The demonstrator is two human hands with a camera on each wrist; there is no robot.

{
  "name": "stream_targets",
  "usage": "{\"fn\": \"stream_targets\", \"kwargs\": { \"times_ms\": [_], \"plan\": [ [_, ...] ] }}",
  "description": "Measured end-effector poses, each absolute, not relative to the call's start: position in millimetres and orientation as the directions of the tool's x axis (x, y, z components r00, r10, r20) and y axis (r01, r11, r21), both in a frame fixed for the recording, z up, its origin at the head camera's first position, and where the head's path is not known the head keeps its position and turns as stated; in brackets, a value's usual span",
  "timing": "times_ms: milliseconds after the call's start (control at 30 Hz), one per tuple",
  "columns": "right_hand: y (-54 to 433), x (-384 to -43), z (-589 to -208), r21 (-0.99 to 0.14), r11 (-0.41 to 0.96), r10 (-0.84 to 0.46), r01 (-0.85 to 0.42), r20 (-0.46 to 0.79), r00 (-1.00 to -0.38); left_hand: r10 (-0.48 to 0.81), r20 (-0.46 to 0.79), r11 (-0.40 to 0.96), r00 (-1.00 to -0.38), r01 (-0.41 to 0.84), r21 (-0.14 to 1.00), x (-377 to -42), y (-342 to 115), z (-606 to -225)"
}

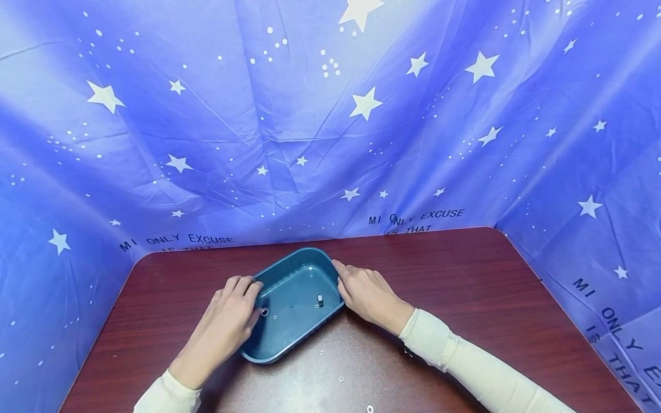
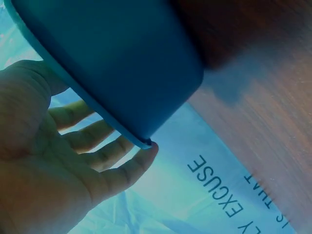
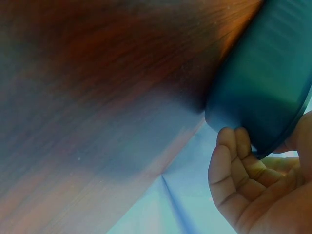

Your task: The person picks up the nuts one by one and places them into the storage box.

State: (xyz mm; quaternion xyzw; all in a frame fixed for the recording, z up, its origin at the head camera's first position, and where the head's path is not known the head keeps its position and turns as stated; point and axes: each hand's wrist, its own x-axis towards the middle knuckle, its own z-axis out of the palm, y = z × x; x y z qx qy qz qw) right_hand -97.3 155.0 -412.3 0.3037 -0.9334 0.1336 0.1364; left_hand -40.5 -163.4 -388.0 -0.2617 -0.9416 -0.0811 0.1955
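- Rings (image 1: 341,379), three small pale ones, trail toward the bottom centre of my head frame on the reddish-brown wood-grain table (image 1: 439,264).
- Cream sleeves (image 1: 485,364) come in from the lower left and lower right corners.
- Left hand (image 1: 227,315), left of centre: I see it gripping the tray's rim. On my left-wrist feed the thumb reaches over the rim and the other fingers sit along it, slightly apart from each other.
- Blue-green plastic tray (image 1: 296,330), rectangular and rounded at the corners, lies slantwise at lower centre between both hands. I can't tell whether its base touches the table.
- Inside it I make out a ring (image 1: 265,312) beside the left thumb, a smaller ring (image 1: 275,317), and a small black-and-white piece (image 1: 320,300) toward the right end.
- Right hand (image 1: 369,292), right of centre, clasps that end; my right-wrist feed shows its fingers close together and curled outside the wall.
- Blue star-print cloth (image 1: 310,115), lettered along its lower part, fills the upper frame behind everything.
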Motion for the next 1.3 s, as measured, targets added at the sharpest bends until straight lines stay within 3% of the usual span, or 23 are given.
{"fn": "stream_targets", "kwargs": {
  "times_ms": [200, 733, 967, 1300],
  "plan": [
    [155.6, -97.4, -412.4, -0.169, 0.779, -0.531, -0.604, 0.335, -0.778, 0.446, 0.463, 0.833, -0.766, 0.544, 0.097, -45.4, -170.6, -395.8],
    [156.6, -97.2, -415.5, -0.182, 0.77, -0.525, -0.612, 0.363, -0.769, 0.354, 0.474, 0.846, -0.806, 0.492, 0.206, -48.3, -179.9, -410.2],
    [157.2, -97.3, -414.5, -0.187, 0.77, -0.517, -0.61, 0.376, -0.769, 0.342, 0.57, 0.822, -0.747, 0.532, 0.204, -60.9, -192.7, -442.9],
    [161.1, -92.7, -407.9, -0.18, 0.774, -0.509, -0.607, 0.392, -0.766, 0.287, 0.542, 0.858, -0.79, 0.463, 0.221, -67.0, -198.3, -459.9]
  ]
}}
